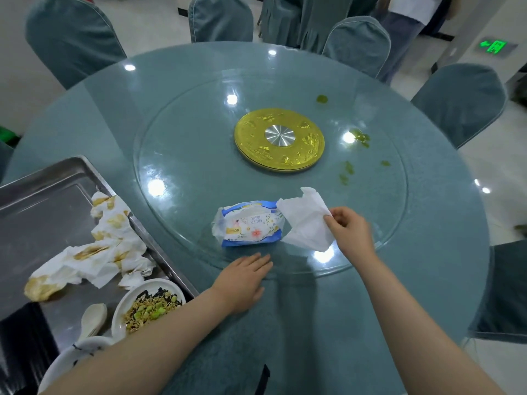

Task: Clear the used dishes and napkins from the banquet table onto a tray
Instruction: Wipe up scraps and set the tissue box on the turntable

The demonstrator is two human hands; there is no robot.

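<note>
Right hand [349, 229] pinches 1 clean tissue [306, 220] just right of the tissue pack [249, 226], we judge for wiping; left hand [242, 280] lies flat, fingers straight, before the pack.

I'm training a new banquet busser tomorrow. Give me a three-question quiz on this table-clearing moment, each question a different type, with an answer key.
1. True or false: the right hand pinches a clean white tissue coming out of the tissue pack.
2. Where do the stained napkins lie? A) on the glass turntable B) on the metal tray C) on a chair
3. Fill in: the left hand rests flat on the ____, holding nothing.

Key: 1 true; 2 B; 3 table
</note>
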